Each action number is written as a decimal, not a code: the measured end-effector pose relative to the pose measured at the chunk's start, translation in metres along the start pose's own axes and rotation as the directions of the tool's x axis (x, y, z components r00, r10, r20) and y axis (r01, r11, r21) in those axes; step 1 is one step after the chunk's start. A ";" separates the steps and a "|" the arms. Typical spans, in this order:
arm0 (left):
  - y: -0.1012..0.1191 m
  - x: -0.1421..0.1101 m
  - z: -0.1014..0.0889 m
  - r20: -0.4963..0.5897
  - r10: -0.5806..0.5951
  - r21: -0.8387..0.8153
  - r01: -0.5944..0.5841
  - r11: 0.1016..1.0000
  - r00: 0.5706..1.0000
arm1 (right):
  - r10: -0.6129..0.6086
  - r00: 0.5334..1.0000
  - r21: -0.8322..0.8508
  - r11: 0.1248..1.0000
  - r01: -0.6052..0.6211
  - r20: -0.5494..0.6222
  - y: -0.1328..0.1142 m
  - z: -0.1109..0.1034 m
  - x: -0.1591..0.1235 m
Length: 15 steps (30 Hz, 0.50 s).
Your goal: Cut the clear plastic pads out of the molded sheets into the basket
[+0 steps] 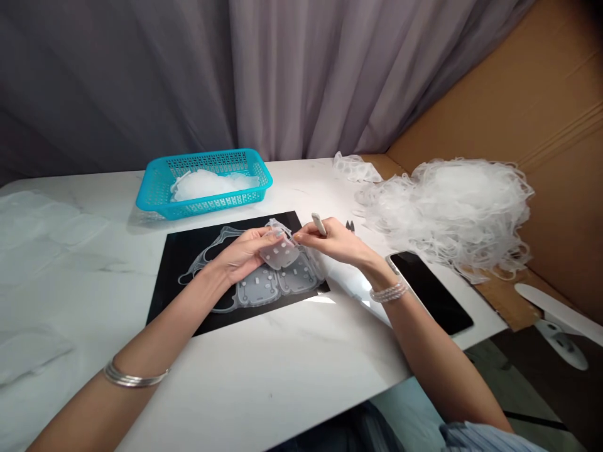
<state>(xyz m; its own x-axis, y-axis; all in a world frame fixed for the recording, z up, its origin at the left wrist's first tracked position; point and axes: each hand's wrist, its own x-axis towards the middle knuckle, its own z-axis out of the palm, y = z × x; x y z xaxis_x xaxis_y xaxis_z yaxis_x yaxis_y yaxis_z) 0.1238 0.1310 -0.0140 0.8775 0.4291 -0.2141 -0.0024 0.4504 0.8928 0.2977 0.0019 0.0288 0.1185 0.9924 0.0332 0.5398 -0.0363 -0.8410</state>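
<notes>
My left hand [242, 254] pinches a small translucent moulded plastic piece [281, 255] with pale raised dots, held up over a black mat [178, 257]. Close against that piece's right edge, the fingers of my right hand [340, 241] are closed around a slim white-handled tool [319, 224]. Its working end is hidden by my fingers, so its exact kind is unclear. Beneath my hands a clear moulded sheet [257, 290] lies on the mat, with rounded, dotted panels and looping frame strips at its left.
Behind the mat stands a blue plastic basket [207, 204] with translucent pieces inside. A tangled heap of clear trimmings [461, 201] lies at the right, by a cardboard sheet [532, 125]. A phone [431, 292] rests near the right edge. Translucent sheets [38, 232] cover the left side.
</notes>
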 end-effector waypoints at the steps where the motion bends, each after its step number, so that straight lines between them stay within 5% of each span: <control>1: 0.000 0.000 0.001 -0.005 0.009 -0.007 -0.009 1.000 1.000 | -0.008 1.000 0.025 1.000 0.008 0.019 0.001 0.000 0.000; 10: 0.004 -0.005 0.027 -0.066 0.132 -0.015 -0.133 0.991 0.989 | -0.134 0.983 -0.031 0.991 0.131 -0.124 -0.006 0.004 -0.001; 15: 0.003 -0.009 0.042 -0.217 0.297 0.145 -0.271 0.952 0.930 | -0.140 0.971 -0.162 0.981 0.109 -0.193 0.003 0.012 0.002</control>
<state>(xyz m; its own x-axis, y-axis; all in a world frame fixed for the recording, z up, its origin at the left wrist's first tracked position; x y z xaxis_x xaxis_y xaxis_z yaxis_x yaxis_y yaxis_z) 0.1361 0.0960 0.0072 0.7108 0.7031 -0.0196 -0.1702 0.1989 0.9651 0.2889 0.0048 0.0201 0.2003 0.9461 0.2545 0.6777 0.0538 -0.7334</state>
